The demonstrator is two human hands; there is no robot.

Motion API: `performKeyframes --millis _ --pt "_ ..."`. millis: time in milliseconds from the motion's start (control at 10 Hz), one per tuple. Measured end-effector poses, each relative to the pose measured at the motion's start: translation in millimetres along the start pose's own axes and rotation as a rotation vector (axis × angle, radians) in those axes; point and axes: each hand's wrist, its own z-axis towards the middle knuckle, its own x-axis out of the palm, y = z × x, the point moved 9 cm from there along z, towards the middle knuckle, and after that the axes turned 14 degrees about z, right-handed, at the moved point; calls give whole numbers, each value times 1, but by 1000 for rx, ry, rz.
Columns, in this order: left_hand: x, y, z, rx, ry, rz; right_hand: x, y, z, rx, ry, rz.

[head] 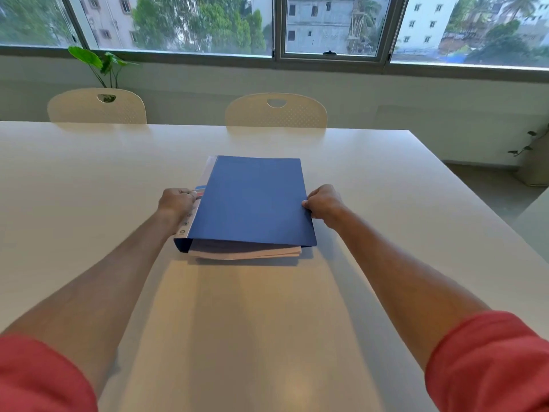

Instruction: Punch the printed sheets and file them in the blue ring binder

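Observation:
The blue ring binder (252, 200) lies on the white table (89, 179) in front of me, its cover down over the contents. A stack of white printed sheets (246, 252) shows under the cover at the near edge. My left hand (177, 201) grips the binder's spine side, where a white label strip runs. My right hand (323, 203) pinches the cover's right edge. The cover sits slightly raised at the near right corner.
Two cream chairs (276, 113) (96, 107) stand at the table's far edge, under a wide window. A green plant (101, 63) rises behind the left chair. The table's right edge (475, 203) drops to the floor, with another surface at far right.

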Motion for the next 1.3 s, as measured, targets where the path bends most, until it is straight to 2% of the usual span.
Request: performKeyframes --millis 400,900,1100,1300 --pt "8 7 27 -6 -15 17 17 -11 24 -22 -26 -74" --pt "6 5 23 47 -90 208 21 0 15 -143 -127 -387" --pt "6 -2 18 71 -61 319 21 4 2 -158 -125 -342" --pt "-14 -34 -5 249 -155 480 0 13 -20 -181 -205 -256"
